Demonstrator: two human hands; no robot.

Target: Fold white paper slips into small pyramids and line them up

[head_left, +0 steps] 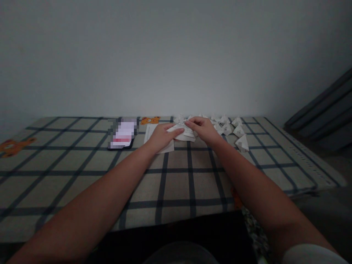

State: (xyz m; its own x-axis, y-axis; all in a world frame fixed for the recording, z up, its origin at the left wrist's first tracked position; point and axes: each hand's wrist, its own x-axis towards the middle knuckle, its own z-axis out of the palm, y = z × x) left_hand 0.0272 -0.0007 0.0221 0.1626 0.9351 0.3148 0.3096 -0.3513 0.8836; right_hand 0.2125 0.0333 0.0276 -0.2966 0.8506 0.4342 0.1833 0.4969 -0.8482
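A partly folded sheet of white paper (184, 136) with printed lines is held up between both hands, above the table. My left hand (162, 137) pinches its left side, thumb laid over the top. My right hand (202, 128) grips the upper right part between thumb and fingertips. Below and behind my left hand lie flat paper sheets (166, 147), partly covered by it. To the right of my right hand stand several folded white paper pieces (242, 142) with pointed shapes. More of them sit behind the hands, partly hidden.
A checked cloth (176, 183) with dark lines and bear prints covers the table. A phone (123, 134) with a lit, blurred screen lies left of the paper sheets. Behind the table rises a plain wall (165, 58). A dark ridged object (324, 106) is at the far right.
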